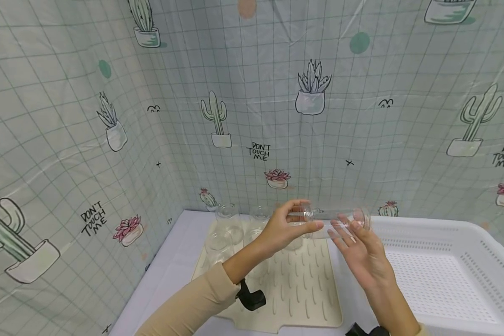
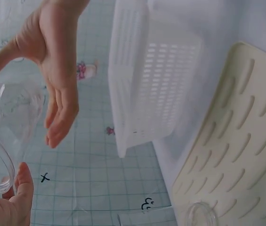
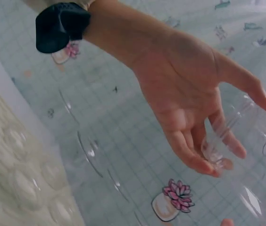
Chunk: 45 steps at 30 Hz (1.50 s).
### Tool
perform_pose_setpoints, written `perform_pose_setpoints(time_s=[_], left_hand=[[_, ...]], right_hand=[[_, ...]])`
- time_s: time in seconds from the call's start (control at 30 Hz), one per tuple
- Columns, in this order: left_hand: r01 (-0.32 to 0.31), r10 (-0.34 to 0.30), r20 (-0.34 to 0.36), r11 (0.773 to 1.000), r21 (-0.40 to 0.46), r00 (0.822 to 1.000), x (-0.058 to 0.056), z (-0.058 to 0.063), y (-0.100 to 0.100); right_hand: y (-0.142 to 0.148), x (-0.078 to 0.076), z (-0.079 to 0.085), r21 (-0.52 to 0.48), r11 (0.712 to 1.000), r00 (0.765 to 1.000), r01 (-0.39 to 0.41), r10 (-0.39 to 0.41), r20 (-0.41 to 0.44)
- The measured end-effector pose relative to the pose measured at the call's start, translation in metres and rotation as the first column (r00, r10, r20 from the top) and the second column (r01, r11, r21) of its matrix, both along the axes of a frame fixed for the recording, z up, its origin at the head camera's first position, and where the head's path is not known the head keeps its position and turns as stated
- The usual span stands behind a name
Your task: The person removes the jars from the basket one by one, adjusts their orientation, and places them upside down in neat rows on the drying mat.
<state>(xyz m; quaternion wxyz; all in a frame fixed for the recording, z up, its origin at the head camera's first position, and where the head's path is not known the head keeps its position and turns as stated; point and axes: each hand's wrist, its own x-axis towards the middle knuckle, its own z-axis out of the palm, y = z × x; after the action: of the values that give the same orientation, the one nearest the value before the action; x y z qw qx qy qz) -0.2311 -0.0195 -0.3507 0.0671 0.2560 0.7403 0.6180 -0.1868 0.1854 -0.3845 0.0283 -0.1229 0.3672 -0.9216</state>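
Observation:
A clear drinking glass [image 1: 336,221] is held on its side in the air, above the back of the beige drying mat [image 1: 306,289]. My left hand [image 1: 277,231] grips one end of it, thumb on the near side and fingers behind. At the other end is my right hand [image 1: 367,261], palm turned up, with extended fingers and thumb on either side of the glass. In the right wrist view, the end of the glass [image 3: 239,136] lies between that thumb and the fingers. Several clear glasses [image 1: 227,224] stand on the mat's left and back part, some hidden behind my left arm.
A large white perforated basket [image 1: 437,228] stands on the white-covered table [image 1: 168,261], right of the mat. A cactus-print curtain [image 1: 243,121] hangs close behind and along the left. Black straps with mounts [image 1: 252,298] sit at both wrists.

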Motion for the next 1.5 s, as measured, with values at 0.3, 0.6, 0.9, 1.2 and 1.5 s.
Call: perform_pose_setpoints(time_s=[0.3,0.6,0.9,1.2,1.5], left_hand=[[0.012,-0.012,-0.016,1.000,0.020,1.000,-0.002,-0.001,0.001],[0.021,-0.020,-0.018,0.999,0.047,1.000,-0.003,-0.005,0.000],[0.060,-0.055,-0.048,0.993,0.101,0.997,-0.005,-0.006,-0.004],[0.033,-0.026,-0.112,0.997,0.063,0.993,-0.003,-0.002,-0.015],[-0.078,0.061,-0.244,0.995,-0.060,0.968,0.020,0.031,-0.045]], right_hand=[[-0.018,-0.001,-0.008,-0.372,0.928,0.996,-0.012,0.045,0.079],[-0.029,0.001,-0.005,-0.493,0.869,0.991,0.047,0.021,0.131],[-0.033,-0.002,-0.002,-0.486,0.872,0.986,0.060,0.023,0.163],[-0.033,-0.007,0.000,-0.393,0.918,0.991,0.050,0.004,0.135],[-0.030,-0.016,0.001,-0.300,0.952,0.994,0.063,-0.033,0.106]])
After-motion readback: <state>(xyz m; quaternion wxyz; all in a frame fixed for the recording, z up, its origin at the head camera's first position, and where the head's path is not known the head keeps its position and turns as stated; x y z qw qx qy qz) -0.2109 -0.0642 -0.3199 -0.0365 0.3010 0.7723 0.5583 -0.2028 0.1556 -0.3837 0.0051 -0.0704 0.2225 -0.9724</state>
